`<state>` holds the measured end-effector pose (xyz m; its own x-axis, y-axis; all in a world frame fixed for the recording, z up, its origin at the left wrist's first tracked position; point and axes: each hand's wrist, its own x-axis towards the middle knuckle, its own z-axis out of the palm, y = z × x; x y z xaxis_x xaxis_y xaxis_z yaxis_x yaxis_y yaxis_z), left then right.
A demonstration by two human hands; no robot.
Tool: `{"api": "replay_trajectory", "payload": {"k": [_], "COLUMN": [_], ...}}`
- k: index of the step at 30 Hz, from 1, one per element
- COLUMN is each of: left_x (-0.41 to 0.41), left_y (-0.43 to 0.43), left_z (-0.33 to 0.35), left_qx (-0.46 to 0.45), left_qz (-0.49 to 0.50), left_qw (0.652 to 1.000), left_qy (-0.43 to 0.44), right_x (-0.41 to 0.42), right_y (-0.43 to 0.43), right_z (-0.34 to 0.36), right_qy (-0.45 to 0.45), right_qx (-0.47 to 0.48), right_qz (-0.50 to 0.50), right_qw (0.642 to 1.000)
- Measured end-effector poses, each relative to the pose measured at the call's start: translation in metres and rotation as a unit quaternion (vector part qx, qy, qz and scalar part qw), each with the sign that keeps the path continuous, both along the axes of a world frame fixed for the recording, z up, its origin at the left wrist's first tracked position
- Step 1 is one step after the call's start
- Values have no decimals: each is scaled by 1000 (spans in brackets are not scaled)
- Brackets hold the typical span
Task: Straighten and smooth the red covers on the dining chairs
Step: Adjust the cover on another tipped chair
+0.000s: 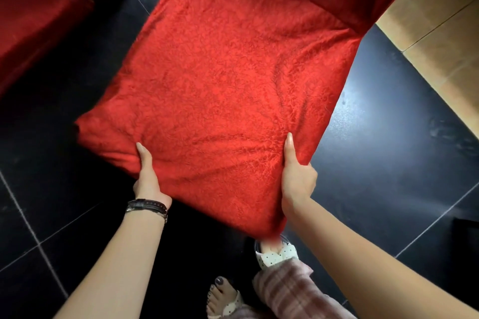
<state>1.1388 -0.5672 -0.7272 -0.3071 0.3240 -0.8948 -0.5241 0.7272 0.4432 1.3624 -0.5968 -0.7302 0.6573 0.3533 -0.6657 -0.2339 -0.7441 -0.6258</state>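
A dining chair in a textured red cover point(220, 72) fills the middle of the view, its seat facing me and its backrest rising at the top right. My left hand point(146, 176) grips the cover at the seat's front edge, thumb on top, fingers hidden underneath. My right hand point(295, 176) grips the cover near the front right corner the same way, thumb lying along the top. Light creases run across the seat fabric between and ahead of my hands.
A second red-covered chair point(39, 21) stands at the left. The floor point(388, 163) is black glossy tile, with tan tile point(440, 33) at the right. My feet in slippers point(274, 254) are just below the seat's front corner.
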Motion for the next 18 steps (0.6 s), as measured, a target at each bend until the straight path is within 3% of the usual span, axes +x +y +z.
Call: {"api": "replay_trajectory", "payload": {"k": [14, 18], "left_x": [5, 8], "left_y": [-31, -38], "left_z": [126, 162], "left_qx": [-36, -64], "left_qz": [60, 65], "left_qw": [997, 991], "left_qy": [45, 95], "right_x": [-1, 7], "right_y": [-28, -30], "right_z": [111, 147], "right_qy": [8, 17], "right_qx": [-75, -86], "right_qz": [15, 24], "right_qw": [997, 996]}}
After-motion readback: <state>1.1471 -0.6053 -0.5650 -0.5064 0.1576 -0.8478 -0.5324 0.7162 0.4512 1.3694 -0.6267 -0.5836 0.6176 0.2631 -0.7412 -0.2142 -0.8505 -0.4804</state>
